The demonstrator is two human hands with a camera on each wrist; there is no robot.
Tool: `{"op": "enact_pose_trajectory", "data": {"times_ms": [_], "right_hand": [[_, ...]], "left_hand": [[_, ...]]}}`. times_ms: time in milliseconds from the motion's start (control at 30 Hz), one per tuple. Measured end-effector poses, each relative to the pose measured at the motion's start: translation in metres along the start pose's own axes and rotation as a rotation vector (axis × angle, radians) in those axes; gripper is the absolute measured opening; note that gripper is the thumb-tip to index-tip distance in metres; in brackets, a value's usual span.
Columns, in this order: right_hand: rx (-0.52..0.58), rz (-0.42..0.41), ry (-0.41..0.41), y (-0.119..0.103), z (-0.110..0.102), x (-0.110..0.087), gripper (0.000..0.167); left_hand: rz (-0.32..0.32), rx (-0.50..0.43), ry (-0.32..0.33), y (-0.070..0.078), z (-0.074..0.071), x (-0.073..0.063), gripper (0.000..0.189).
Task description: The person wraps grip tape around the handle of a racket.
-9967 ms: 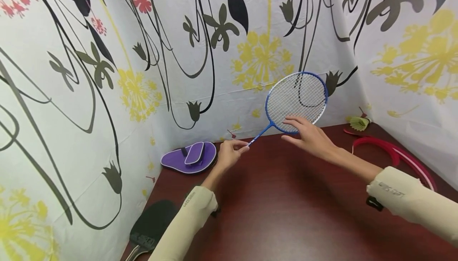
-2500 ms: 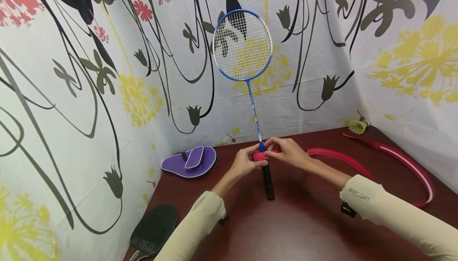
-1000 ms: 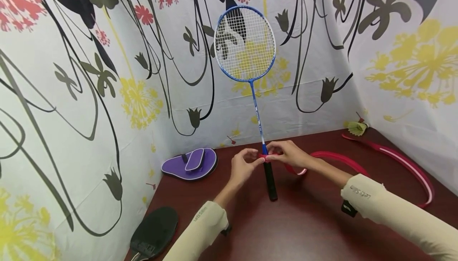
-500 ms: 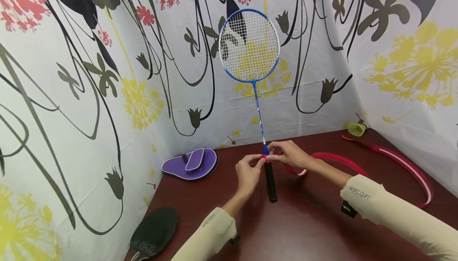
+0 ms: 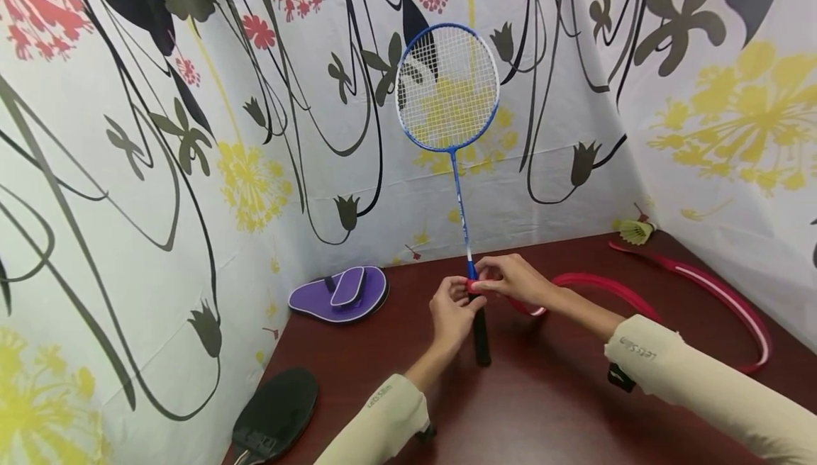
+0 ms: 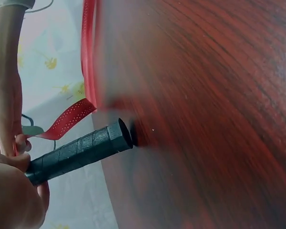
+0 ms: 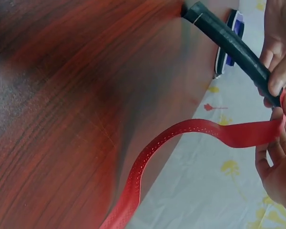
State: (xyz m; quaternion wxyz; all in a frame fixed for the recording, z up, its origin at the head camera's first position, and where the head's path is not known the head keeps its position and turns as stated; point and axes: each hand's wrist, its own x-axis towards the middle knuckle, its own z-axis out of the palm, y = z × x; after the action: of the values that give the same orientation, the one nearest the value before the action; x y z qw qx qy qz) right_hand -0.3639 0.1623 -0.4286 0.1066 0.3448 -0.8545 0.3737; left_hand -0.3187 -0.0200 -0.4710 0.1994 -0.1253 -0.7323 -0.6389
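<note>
A blue-and-white badminton racket [image 5: 456, 188] is held nearly upright, head up, with its black handle [image 5: 481, 341] pointing down over the dark red table. Red perforated grip tape [image 7: 250, 133] wraps the top of that handle, and its long tail trails off to the right. My left hand [image 5: 452, 315] grips the handle's upper end just under the tape, thumb in front in the head view. Beside it, my right hand [image 5: 518, 281] pinches the tape against the handle's top. The handle's lower end shows in the left wrist view; fingers partly hide the wrapped spot.
The tape's tail [image 5: 721, 291] loops across the right of the table [image 5: 542, 394]. A yellow shuttlecock [image 5: 635, 231] lies in the far right corner. On the left are a purple paddle case [image 5: 313, 296] and a black table tennis paddle [image 5: 277, 408]. Patterned cloth walls [image 5: 357, 132] enclose the table.
Ten seconds ago the racket was tilted, held by its shaft, with my right hand open and off it. Within the last second my left hand has shifted from the tape down onto the handle.
</note>
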Motion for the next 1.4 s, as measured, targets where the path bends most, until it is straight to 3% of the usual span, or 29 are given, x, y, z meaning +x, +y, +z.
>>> {"op": "enact_pose_trajectory", "data": {"times_ms": [167, 367, 600, 800, 933, 1167, 1400], "right_hand": [[0.024, -0.030, -0.029, 0.001, -0.005, 0.000, 0.031], [0.058, -0.038, -0.061, 0.001, -0.010, 0.003, 0.027], [0.095, 0.008, -0.113, 0.000, -0.004, 0.005, 0.022], [0.066, 0.003, -0.085, -0.005, -0.004, 0.008, 0.018], [0.007, 0.004, -0.038, -0.008, -0.002, 0.010, 0.017], [-0.011, 0.024, 0.004, -0.012, 0.005, 0.008, 0.015], [-0.005, 0.048, 0.037, -0.017, 0.009, 0.010, 0.015]], "left_hand": [[-0.021, -0.067, -0.068, -0.004, -0.008, 0.001, 0.041], [-0.058, -0.205, -0.180, -0.009, -0.016, -0.002, 0.041], [-0.066, -0.254, -0.221, -0.012, -0.019, -0.005, 0.042], [-0.037, -0.256, -0.229, -0.013, -0.021, -0.001, 0.042], [-0.006, -0.182, -0.208, -0.011, -0.023, 0.001, 0.039], [0.017, 0.128, -0.140, -0.008, -0.026, 0.000, 0.042], [0.045, 0.170, -0.105, -0.005, -0.027, 0.000, 0.050]]}}
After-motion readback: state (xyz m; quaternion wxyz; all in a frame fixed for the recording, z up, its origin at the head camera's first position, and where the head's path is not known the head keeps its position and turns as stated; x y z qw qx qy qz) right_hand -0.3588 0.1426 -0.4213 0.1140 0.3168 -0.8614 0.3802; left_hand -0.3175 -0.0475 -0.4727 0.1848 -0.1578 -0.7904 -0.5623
